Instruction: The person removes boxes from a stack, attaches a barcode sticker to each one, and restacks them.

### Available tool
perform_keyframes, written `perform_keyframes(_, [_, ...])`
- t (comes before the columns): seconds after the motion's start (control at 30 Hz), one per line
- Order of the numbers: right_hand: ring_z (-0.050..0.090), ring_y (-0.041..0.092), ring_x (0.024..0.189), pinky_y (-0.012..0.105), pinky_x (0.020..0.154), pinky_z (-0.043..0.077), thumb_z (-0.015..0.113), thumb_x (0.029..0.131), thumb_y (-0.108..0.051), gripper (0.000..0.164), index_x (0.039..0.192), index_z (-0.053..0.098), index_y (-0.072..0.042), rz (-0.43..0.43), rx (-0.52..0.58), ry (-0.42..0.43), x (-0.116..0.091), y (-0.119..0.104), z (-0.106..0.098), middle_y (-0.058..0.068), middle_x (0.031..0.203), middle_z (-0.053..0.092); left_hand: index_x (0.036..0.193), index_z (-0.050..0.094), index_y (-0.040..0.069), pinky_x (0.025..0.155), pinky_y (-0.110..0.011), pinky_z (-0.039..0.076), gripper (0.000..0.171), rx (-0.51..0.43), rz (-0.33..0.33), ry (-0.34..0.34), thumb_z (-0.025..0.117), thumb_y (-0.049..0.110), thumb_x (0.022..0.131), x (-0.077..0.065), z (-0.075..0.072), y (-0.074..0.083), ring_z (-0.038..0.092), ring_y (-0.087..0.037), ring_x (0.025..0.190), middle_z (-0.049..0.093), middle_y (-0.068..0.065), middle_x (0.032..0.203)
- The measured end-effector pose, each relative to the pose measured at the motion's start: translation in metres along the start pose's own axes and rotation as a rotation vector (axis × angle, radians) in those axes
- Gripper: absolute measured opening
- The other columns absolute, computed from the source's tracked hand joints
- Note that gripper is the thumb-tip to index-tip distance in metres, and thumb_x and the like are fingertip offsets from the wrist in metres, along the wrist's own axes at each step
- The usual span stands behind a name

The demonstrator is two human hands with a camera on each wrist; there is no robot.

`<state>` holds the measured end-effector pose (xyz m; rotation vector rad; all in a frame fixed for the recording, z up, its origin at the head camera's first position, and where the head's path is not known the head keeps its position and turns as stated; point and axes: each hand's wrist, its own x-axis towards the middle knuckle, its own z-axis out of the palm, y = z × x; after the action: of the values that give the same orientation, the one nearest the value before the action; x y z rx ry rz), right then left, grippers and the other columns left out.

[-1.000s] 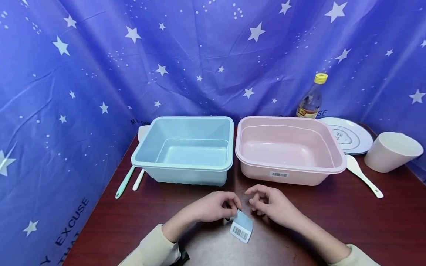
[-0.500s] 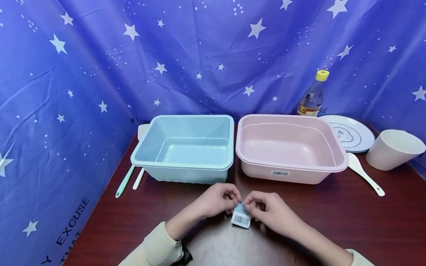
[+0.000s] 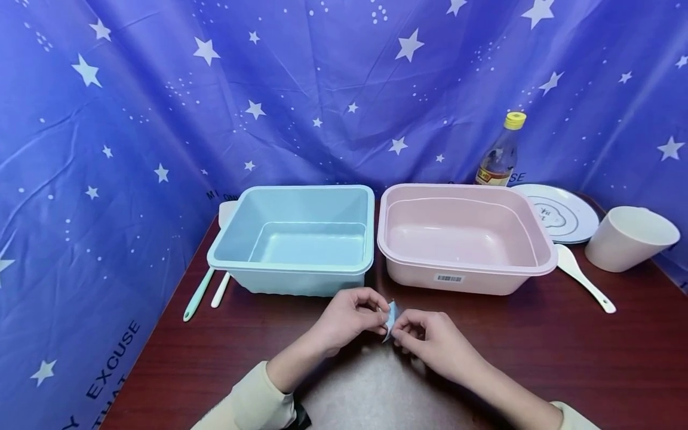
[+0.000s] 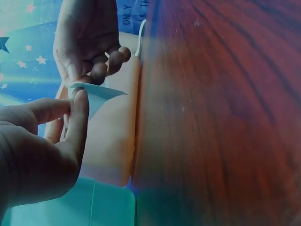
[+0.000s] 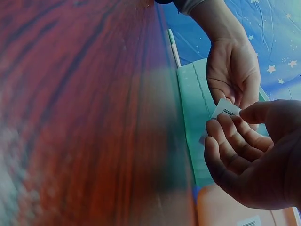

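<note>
A small, thin light-blue piece with a white barcode label (image 3: 391, 316) is held above the table between the two hands, and its kind is unclear. My left hand (image 3: 346, 316) pinches one side of it between thumb and finger, as the left wrist view also shows on the bent light-blue piece (image 4: 99, 96). My right hand (image 3: 432, 340) pinches the opposite edge with thumb and forefinger. In the right wrist view, part of the printed barcode shows on the piece (image 5: 226, 109), above the curled fingers of the right hand (image 5: 254, 150).
Behind the hands stand a light-blue basin (image 3: 301, 280) and a pink basin (image 3: 408, 278). Two handled utensils, one with a green handle (image 3: 197, 295), lie at left. At right are a white spoon (image 3: 583, 278), a plate (image 3: 583, 221), a tilted cup (image 3: 618, 242) and a yellow-capped bottle (image 3: 500, 155).
The right hand, earlier apart, has come in to pinch the piece. Both hands have lifted it slightly, and it has turned so its barcode no longer faces the head camera.
</note>
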<state>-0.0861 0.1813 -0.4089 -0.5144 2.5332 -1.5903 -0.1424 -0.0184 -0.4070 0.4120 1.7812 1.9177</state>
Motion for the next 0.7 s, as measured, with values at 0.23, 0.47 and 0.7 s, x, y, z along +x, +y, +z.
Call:
perform_keyframes(0.23, [0.063,0.015,0.061,0.029,0.052,0.053,0.071,0.096,-0.024,0.018,0.084,0.067,-0.011,0.034,0.001,0.049,0.0003,0.0013,0.0016,0.001,0.072,0.066,0.102,0.065,-0.008,0.073,-0.028,0.058,0.015,0.01,0.006,-0.02,0.066,-0.009,0.087,-0.0015,0.0026,0.0002,0.068,-0.012,0.076,0.067,-0.002,0.086])
perform_keyframes(0.47, [0.059,0.01,0.056,0.028,0.051,0.051,0.073,0.094,-0.018,0.016,0.081,0.063,-0.015,0.031,0.0,0.103,0.0003,0.0011,0.001,-0.001,0.069,0.064,0.104,0.063,-0.008,0.074,-0.026,0.055,0.018,0.017,0.045,-0.008,0.066,-0.01,0.087,-0.0023,0.006,0.0006,0.067,-0.012,0.081,0.067,-0.004,0.091])
perform_keyframes(0.7, [0.059,0.008,0.06,0.026,0.053,0.05,0.071,0.094,-0.011,0.012,0.083,0.065,-0.012,0.042,-0.017,0.127,0.0009,0.001,0.0005,0.0,0.07,0.065,0.106,0.059,-0.012,0.077,-0.03,0.057,0.018,-0.031,0.07,0.015,0.064,-0.012,0.088,-0.0007,0.0065,-0.0002,0.066,-0.012,0.079,0.063,-0.008,0.091])
